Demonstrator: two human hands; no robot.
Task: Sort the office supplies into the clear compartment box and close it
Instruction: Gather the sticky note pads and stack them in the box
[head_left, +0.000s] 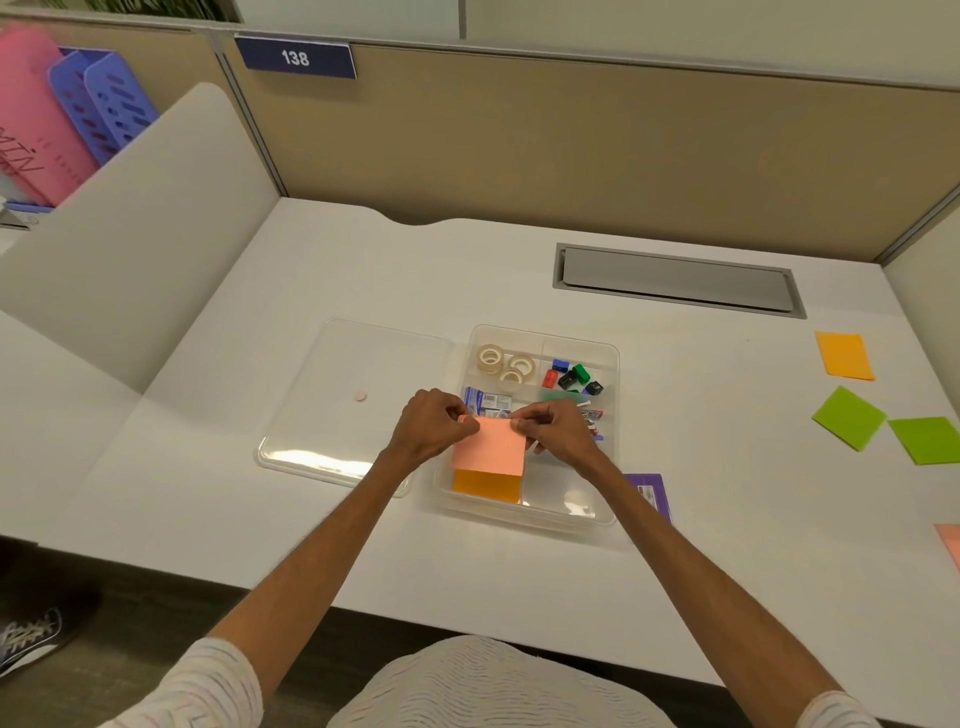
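Observation:
The clear compartment box (613, 358) sits open at the desk's middle. Its clear lid (337, 374) lies flat to its left. Both hands hold a pink sticky-note pad (491, 446) over the box's near-left compartment: my left hand (434, 423) pinches its upper left corner, my right hand (558, 428) its upper right. An orange pad (485, 486) lies in that compartment beneath it. Tape rolls (504, 364) fill the far-left compartment. Small coloured sharpeners (571, 375) lie in the far-right one. Staple boxes (488, 401) sit in the middle.
On the desk to the right lie an orange pad (844, 356), two green pads (849, 417) (927, 439) and a pink pad (950, 545) at the frame edge. A purple packet (652, 493) lies right of the box. A grey cable hatch (680, 280) is behind.

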